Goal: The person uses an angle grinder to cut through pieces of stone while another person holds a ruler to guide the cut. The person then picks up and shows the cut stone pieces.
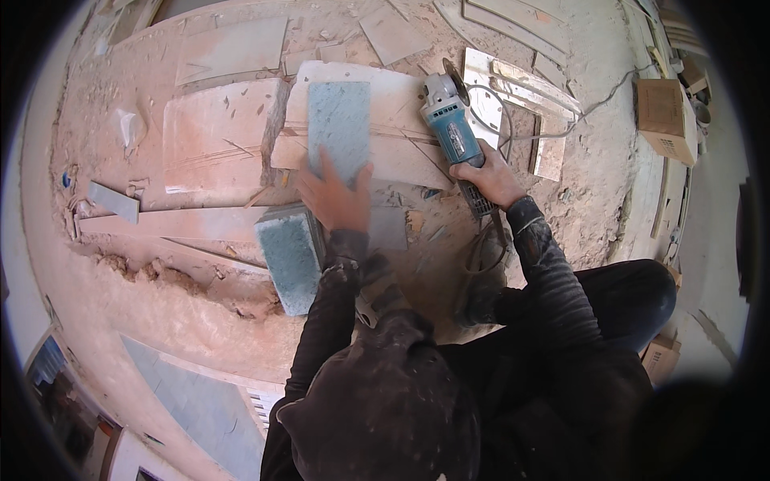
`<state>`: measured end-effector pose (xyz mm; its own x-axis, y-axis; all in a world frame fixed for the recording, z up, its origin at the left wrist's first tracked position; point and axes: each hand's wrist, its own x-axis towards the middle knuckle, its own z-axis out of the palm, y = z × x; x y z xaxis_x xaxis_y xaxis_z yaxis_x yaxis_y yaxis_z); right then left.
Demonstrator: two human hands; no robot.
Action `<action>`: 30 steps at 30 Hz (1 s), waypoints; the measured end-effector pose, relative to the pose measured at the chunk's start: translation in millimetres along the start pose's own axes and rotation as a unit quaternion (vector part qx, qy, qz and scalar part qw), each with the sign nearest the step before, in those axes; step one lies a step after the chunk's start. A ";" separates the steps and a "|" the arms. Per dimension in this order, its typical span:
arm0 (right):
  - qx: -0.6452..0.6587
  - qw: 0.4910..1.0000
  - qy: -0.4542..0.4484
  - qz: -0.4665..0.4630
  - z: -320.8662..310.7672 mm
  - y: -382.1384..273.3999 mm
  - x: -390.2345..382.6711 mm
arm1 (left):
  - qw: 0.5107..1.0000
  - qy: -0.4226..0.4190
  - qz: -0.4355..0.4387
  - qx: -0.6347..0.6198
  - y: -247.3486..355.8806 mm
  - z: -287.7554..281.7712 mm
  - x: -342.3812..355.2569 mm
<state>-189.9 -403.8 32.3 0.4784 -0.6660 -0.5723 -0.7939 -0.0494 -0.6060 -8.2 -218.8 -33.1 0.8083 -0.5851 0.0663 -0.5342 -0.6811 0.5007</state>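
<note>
My right hand (494,178) is wrapped round the body of a teal and grey angle grinder (455,132). The grinder's disc (455,82) points away from me, over the right end of a pale slab (401,112). My left hand (335,194) lies with fingers spread over the near end of a blue-grey rectangular tile (339,116), which rests flat on that slab. Just below this hand a stack of similar tiles (289,260) stands on the dusty ground. Whether the grinder's disc is turning I cannot tell.
A grey cable (589,111) runs from the grinder area toward cardboard boxes (666,120) at the right. Another dusty slab (216,135) and several tile offcuts lie left and beyond. A narrow board (180,224) lies at the left. Rubble and dust cover the ground.
</note>
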 end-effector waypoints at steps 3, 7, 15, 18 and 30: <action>-0.016 0.999 -0.013 0.026 -2.0 1.4 1.7 | 0.999 -0.003 -0.013 -0.041 -1.7 -6.6 -18.2; -0.022 1.000 -0.008 -0.007 -9.7 -0.9 0.1 | 0.970 0.025 -0.138 -0.198 0.1 -9.3 -39.1; 0.208 0.975 -0.073 0.035 -18.0 10.2 4.8 | 0.889 0.026 -0.241 -0.389 -8.0 -6.9 -48.8; 0.281 0.956 -0.074 0.047 -19.4 6.3 0.7 | 0.836 -0.022 -0.294 -0.463 1.6 -3.8 -60.6; 0.341 0.931 -0.122 0.039 -18.7 20.3 5.1 | 0.711 -0.141 -0.350 -0.594 -12.0 11.0 -76.2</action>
<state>-210.6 -422.1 27.4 0.5662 -0.4539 -0.6880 -0.4468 0.5324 -0.7189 -66.1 -170.8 -53.6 0.6026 -0.4651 -0.6485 0.6950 -0.0936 0.7129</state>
